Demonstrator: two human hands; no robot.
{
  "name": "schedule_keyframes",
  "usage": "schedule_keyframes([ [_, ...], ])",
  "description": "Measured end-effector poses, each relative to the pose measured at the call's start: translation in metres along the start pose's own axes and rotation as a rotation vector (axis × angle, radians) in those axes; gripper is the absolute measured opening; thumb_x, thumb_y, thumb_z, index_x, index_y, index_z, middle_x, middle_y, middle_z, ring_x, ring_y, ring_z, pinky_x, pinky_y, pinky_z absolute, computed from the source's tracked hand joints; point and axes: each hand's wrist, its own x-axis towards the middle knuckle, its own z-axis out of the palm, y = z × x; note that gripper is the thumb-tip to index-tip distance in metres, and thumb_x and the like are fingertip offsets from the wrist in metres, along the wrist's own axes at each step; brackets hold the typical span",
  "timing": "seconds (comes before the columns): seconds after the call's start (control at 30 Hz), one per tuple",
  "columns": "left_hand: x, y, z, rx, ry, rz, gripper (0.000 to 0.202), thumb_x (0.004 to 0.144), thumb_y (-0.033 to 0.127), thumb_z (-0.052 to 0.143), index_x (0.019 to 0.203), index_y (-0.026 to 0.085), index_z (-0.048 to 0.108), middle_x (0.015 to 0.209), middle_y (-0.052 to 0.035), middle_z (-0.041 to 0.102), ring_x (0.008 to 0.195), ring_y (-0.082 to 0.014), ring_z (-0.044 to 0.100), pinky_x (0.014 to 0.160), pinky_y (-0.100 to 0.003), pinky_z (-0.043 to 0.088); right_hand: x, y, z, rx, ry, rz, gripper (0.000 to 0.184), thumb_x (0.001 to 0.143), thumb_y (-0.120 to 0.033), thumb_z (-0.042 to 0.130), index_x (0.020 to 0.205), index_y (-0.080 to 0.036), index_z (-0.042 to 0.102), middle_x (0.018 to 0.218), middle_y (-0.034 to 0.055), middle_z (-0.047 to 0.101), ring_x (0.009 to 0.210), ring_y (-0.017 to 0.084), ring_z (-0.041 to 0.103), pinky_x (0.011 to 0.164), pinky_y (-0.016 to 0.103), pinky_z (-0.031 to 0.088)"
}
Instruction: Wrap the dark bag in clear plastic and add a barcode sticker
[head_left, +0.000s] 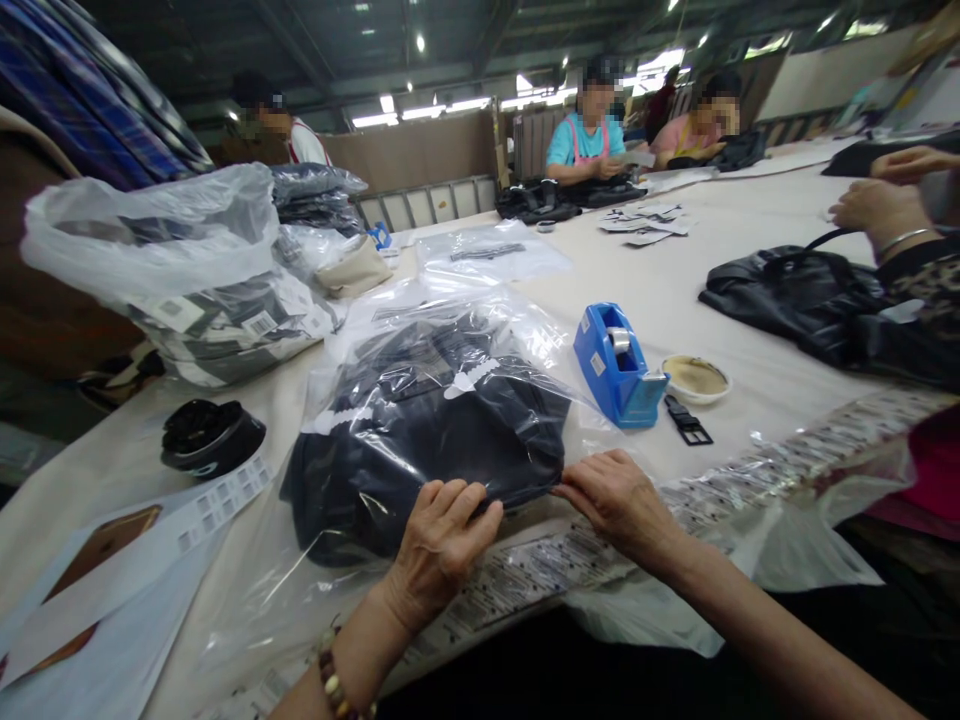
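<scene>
A dark folded item, perhaps a black bag, lies inside a clear plastic bag (427,440) on the cream table (720,250). My left hand (442,545), with a beaded bracelet on its wrist, has its fingers on the near edge of the plastic package. My right hand (619,505) grips the same edge a little further right, and the plastic bunches between them. Under my wrists runs a strip of printed labels (525,590). A blue tape dispenser (616,365) stands beyond my right hand, apart from it.
A co-worker's hands (881,205) sit beyond a black leather bag (787,295) on the right. A beige-filled dish (696,378) and black buckle (687,420) lie nearby. A large white plastic sack (150,240) fills the left. Several people sit across the table.
</scene>
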Motion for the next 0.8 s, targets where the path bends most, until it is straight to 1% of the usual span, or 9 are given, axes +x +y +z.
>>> schedule_keyframes([
  [0.1,0.000,0.000,0.000,-0.027,0.003,-0.037,0.021,0.087,0.008,0.046,0.093,0.017,0.063,0.090,-0.0071,0.060,0.085,-0.0181,0.051,0.071,-0.031,0.040,-0.002,0.010,-0.007,-0.043,-0.019,-0.009,0.015,0.089,-0.024,0.050,0.077,-0.018,0.058,0.068,0.0005,0.062,0.066,0.016,0.055,0.069,0.029,0.030],
  [0.2,0.000,0.000,0.000,-0.037,0.009,-0.035,0.022,0.087,0.008,0.045,0.093,0.017,0.063,0.091,-0.0073,0.060,0.086,-0.0179,0.051,0.071,-0.031,0.039,-0.004,0.019,-0.014,-0.100,0.008,-0.014,0.015,0.089,-0.020,0.049,0.079,-0.018,0.059,0.068,0.0009,0.062,0.065,0.016,0.054,0.071,0.030,0.031],
  [0.33,0.000,-0.001,0.002,-0.051,0.025,-0.031,0.022,0.089,0.009,0.043,0.092,0.016,0.064,0.090,-0.0073,0.060,0.086,-0.0180,0.050,0.071,-0.032,0.038,-0.008,0.031,-0.023,-0.160,0.101,0.026,0.012,0.090,-0.020,0.048,0.087,-0.018,0.059,0.074,0.0019,0.066,0.069,0.015,0.056,0.076,0.032,0.033],
  [0.43,-0.002,-0.001,0.004,-0.062,0.030,-0.036,0.022,0.089,0.011,0.043,0.092,0.016,0.064,0.090,-0.0075,0.060,0.085,-0.0182,0.050,0.071,-0.032,0.037,-0.013,0.037,-0.025,-0.202,0.189,0.092,0.010,0.089,-0.021,0.049,0.090,-0.018,0.059,0.078,0.0028,0.066,0.073,0.017,0.058,0.078,0.033,0.035],
  [0.5,-0.003,-0.001,0.004,-0.069,0.034,-0.040,0.022,0.089,0.010,0.043,0.092,0.016,0.064,0.091,-0.0076,0.060,0.086,-0.0181,0.050,0.071,-0.032,0.037,-0.017,0.040,-0.025,-0.171,0.257,0.147,0.011,0.088,-0.025,0.051,0.092,-0.018,0.059,0.083,0.0041,0.067,0.080,0.019,0.059,0.079,0.034,0.038],
  [0.6,-0.003,-0.002,0.005,-0.073,0.046,-0.041,0.022,0.089,0.009,0.043,0.093,0.016,0.064,0.091,-0.0076,0.060,0.086,-0.0180,0.049,0.071,-0.031,0.037,-0.020,0.041,-0.029,-0.004,0.344,0.291,0.018,0.086,-0.034,0.054,0.096,-0.020,0.060,0.093,0.0058,0.066,0.090,0.021,0.059,0.080,0.034,0.042],
  [0.67,-0.003,-0.002,0.005,-0.074,0.052,-0.045,0.024,0.089,0.009,0.041,0.092,0.016,0.064,0.091,-0.0074,0.060,0.086,-0.0179,0.049,0.071,-0.032,0.037,-0.018,0.044,-0.034,0.108,0.399,0.416,0.022,0.084,-0.039,0.055,0.096,-0.022,0.060,0.095,0.0055,0.064,0.092,0.021,0.059,0.083,0.035,0.043],
  [0.73,-0.002,-0.002,0.005,-0.077,0.070,-0.043,0.025,0.090,0.010,0.040,0.092,0.016,0.064,0.091,-0.0074,0.060,0.086,-0.0182,0.050,0.071,-0.032,0.037,-0.013,0.051,-0.040,0.184,0.462,0.562,0.026,0.080,-0.043,0.056,0.093,-0.022,0.061,0.096,0.0054,0.063,0.093,0.021,0.057,0.085,0.038,0.043],
  [0.8,-0.003,-0.002,0.007,-0.082,0.095,-0.033,0.025,0.090,0.010,0.040,0.092,0.015,0.064,0.091,-0.0076,0.060,0.086,-0.0185,0.050,0.071,-0.032,0.037,-0.005,0.065,-0.045,0.266,0.501,0.740,0.033,0.074,-0.049,0.056,0.091,-0.021,0.062,0.100,0.0062,0.062,0.093,0.022,0.056,0.084,0.039,0.043],
])
